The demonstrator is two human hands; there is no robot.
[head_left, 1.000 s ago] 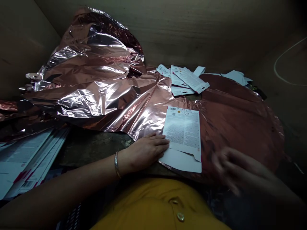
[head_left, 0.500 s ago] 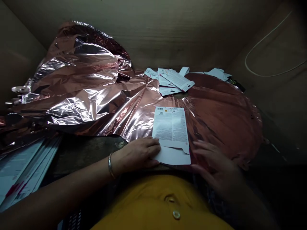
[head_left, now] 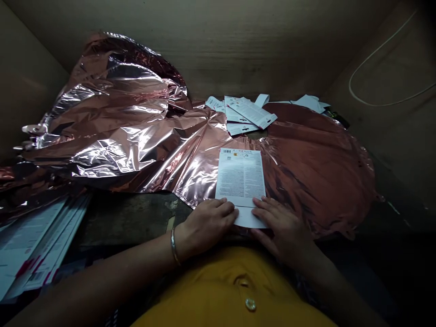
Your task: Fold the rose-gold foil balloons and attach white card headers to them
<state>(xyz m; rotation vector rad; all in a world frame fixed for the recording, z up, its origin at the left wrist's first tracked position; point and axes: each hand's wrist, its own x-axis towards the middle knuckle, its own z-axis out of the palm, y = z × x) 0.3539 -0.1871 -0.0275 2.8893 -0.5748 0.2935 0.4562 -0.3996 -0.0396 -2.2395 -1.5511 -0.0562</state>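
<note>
"Printed packet [head_left: 240, 175], head view: where does it lie, and on what?"

"Face up in front of the person, on the copper-pink foil sheet [head_left: 320, 177]. Its printed panel points away; the plain white flap [head_left: 248, 219] is on the near side, between the hands."

"State of the fingers?"

"Left hand [head_left: 211, 222]: fingers pressed together and slightly curled, tips on the flap's left part. Its thumb is hidden, so I cannot tell whether it pinches. Right hand [head_left: 281, 225]: fingers a little spread, tips on the right side near the fold, thumb apart from them by the near corner. No pinch is visible there."

"Expected handling?"

"In my judgement light, thin card or stiff paper: flat when supported, easily creased or dented at the corners. The foil looks slick and wrinkled, so the packet probably slides if pushed from one side."

"Recommended hold?"

"Both side edges, just beyond the fold, with flat fingertips and even pressure. Lifting by the flap alone risks a bend or tear."

"Anything nearby?"

"Loose pile of similar packets [head_left: 252, 116] at the back, well apart from the hands."
</note>
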